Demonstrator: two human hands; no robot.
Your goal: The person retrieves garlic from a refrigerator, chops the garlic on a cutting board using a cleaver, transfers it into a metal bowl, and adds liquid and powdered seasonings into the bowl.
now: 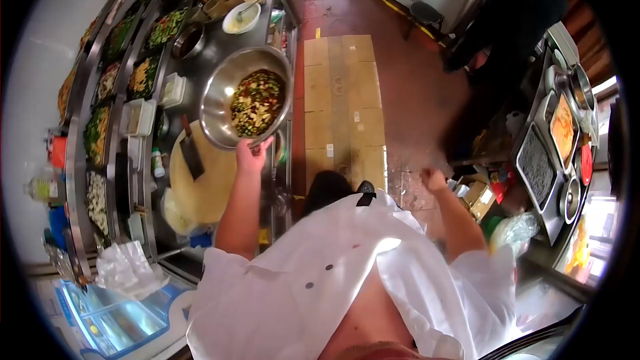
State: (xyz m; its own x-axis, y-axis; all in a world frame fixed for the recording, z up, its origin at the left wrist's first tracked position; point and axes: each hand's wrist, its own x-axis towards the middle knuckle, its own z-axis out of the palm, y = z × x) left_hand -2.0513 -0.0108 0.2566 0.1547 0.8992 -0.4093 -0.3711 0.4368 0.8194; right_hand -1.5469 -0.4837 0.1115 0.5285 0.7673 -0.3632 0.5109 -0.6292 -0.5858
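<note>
White coat (333,273) fills the bottom. Her left hand (252,155) grips the rim of a big metal bowl (223,93) of chopped food, held over the desk (200,180) – so nothing spills. Right hand (433,179) hangs closed, empty.

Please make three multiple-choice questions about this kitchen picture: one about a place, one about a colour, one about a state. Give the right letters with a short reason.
1. Where does the cleaver lie?
A. on the round cutting board
B. on the floor
C. inside the bowl

2. What colour is the person's jacket?
A. black
B. white
C. red

3. What is the state of the metal bowl?
A. empty
B. upside down
C. holding chopped mixed food

Answers: 1 A, the blade rests on the pale board. 2 B, the cloth is plainly white. 3 C, the left hand grips its rim and the food shows inside; the right hand is closed and apart.
</note>
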